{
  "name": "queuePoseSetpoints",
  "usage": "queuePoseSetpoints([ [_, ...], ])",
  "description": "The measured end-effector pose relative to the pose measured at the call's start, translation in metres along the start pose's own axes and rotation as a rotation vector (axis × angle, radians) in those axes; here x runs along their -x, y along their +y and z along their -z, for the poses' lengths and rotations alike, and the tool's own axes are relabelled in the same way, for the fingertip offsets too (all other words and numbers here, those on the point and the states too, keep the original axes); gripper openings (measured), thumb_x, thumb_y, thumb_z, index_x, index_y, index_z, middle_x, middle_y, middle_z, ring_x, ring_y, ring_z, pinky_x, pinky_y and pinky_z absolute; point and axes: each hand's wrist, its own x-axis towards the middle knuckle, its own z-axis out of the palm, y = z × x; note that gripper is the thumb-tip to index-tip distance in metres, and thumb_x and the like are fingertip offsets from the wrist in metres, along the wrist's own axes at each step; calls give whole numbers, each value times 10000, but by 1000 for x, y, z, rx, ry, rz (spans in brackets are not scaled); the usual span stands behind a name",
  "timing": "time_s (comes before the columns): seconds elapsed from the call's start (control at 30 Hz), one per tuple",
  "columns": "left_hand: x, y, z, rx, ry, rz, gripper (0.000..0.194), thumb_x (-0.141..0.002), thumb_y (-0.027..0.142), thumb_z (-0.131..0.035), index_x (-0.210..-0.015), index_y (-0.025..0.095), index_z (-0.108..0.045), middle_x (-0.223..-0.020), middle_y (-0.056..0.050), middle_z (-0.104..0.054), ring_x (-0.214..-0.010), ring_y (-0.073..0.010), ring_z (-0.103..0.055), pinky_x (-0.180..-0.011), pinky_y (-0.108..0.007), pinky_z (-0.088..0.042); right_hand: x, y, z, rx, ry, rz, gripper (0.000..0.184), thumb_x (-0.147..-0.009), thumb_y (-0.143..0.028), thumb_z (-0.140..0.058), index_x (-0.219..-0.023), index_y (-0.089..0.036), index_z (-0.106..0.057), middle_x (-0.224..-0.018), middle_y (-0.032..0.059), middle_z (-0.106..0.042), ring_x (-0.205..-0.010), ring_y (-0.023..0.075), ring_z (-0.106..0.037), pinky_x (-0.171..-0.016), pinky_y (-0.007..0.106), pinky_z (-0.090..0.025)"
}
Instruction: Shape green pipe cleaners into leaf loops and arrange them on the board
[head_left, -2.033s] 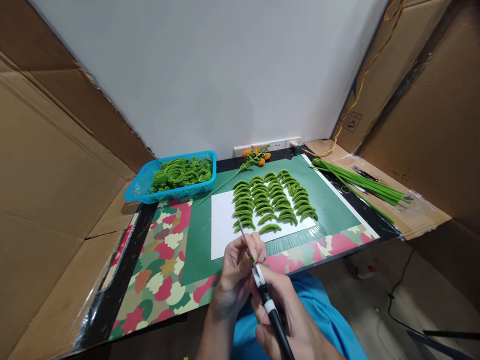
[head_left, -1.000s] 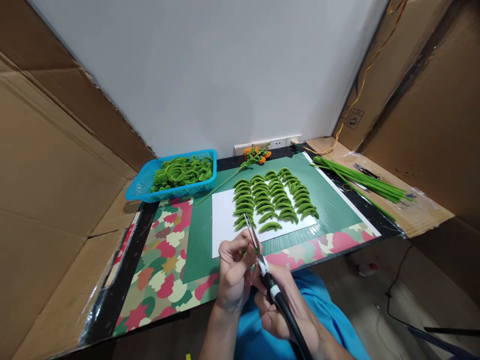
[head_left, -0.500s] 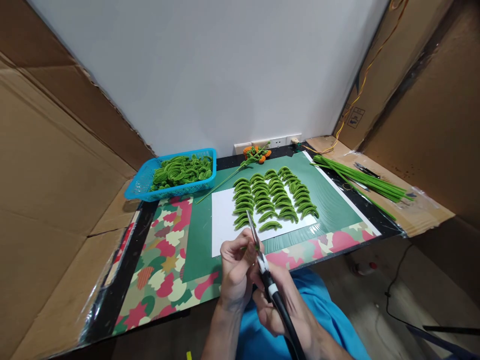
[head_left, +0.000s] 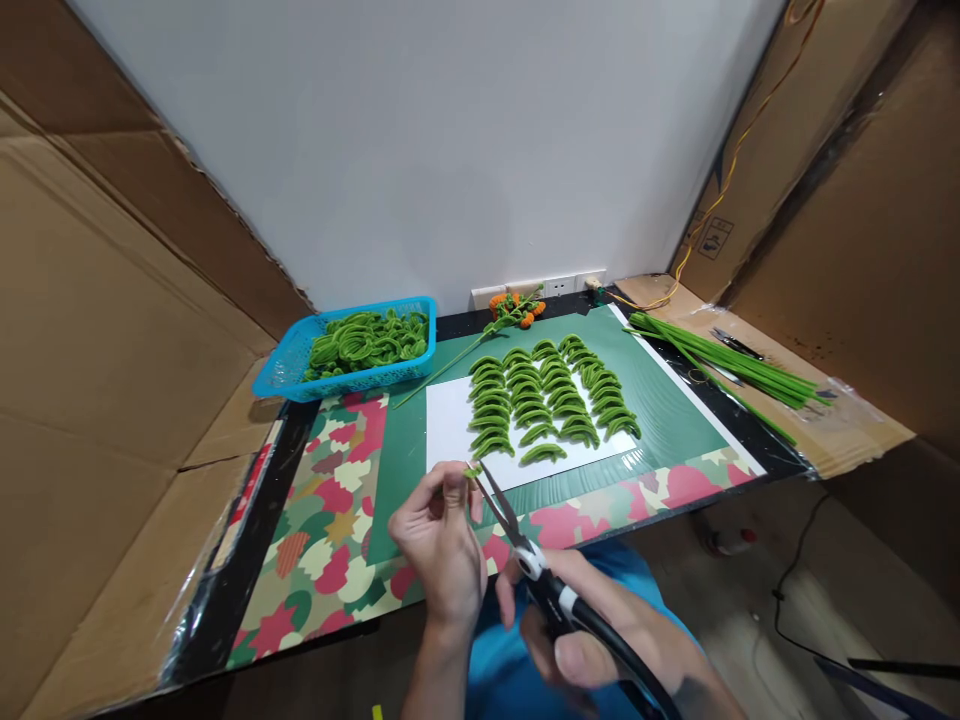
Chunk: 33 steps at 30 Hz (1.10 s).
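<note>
My left hand (head_left: 442, 535) pinches a small piece of green pipe cleaner (head_left: 472, 472) between thumb and fingers; most of it is hidden. In my right hand (head_left: 581, 615) are long-nose pliers (head_left: 529, 560) with black handles and white parts around the pivot. Their slim metal jaws stand slightly apart, the tips close beside the green piece; I cannot tell whether they touch it. Just beyond both hands, curved green pipe-cleaner pieces (head_left: 531, 412) lie in several columns on a white sheet (head_left: 446, 420).
A blue basket (head_left: 341, 382) of looped green pipe cleaners stands at the left. An orange-flowered stem (head_left: 510, 308) lies at the back. Straight green pipe cleaners (head_left: 739, 365) and a dark tool (head_left: 735, 342) rest at the right. Cardboard walls (head_left: 112, 300) flank the table.
My hands have moved apart, the left one leftward. The pliers' jaws have come away from my left fingers and opened a little. The laid-out rows look the same.
</note>
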Motion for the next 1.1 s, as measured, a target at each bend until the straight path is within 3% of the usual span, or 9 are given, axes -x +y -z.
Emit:
queuePoseSetpoints([
  [0.1,-5,2,1,32,64,30,355,-752,457,-947,-778,150,-770,-625,24,-636,-456,-52,-464,-443,-181,-376,8,-17,13,326,148,-8,462,-915,-595,-732,-1198,-242,-639,-712,-56,-497,-561,116,-454,-520,230,-340],
  [0.2,-12,3,5,33,124,74,392,-716,461,-969,-774,137,-754,-602,29,-641,-429,-45,-473,-426,-171,-384,15,-34,23,756,320,7,358,-844,-442,-852,-1119,-246,-732,-730,-32,-560,-651,152,-477,-576,247,-327],
  [0.33,-20,2,13,7,160,121,449,-704,502,-967,-750,124,-728,-641,8,-679,-408,-35,-481,-409,-167,-380,22,-47,37,1057,280,-32,485,-819,-250,-841,-1294,-290,-751,-726,-24,-676,-614,171,-544,-578,253,-315],
  [0.43,-23,4,19,-8,136,145,461,-712,505,-962,-728,118,-711,-685,0,-690,-412,-27,-493,-412,-164,-377,24,-51,49,1142,227,-206,614,-828,-76,-667,-1407,-276,-702,-775,-6,-759,-606,162,-590,-572,247,-335],
  [0.57,-25,9,23,-19,127,185,463,-693,497,-972,-763,115,-720,-727,-6,-708,-406,-26,-500,-404,-164,-364,23,-55,59,1310,277,-307,655,-832,-50,-602,-1441,-282,-668,-753,-18,-728,-593,149,-567,-571,249,-339],
  [0.77,-25,15,21,-27,65,248,449,-723,425,-967,-958,126,-728,-817,-56,-776,-421,-43,-511,-414,-171,-376,20,-63,57,1452,330,-227,609,-923,-106,-578,-1502,-295,-603,-1020,59,-781,-835,216,-697,-684,273,-429],
  [1.1,-21,13,20,11,-16,250,420,-831,406,-896,-1075,186,-634,-766,14,-688,-460,-46,-494,-427,-144,-372,19,-46,63,1400,514,105,544,-953,-145,-615,-1472,-300,-656,-1101,48,-808,-860,210,-755,-747,300,-550],
])
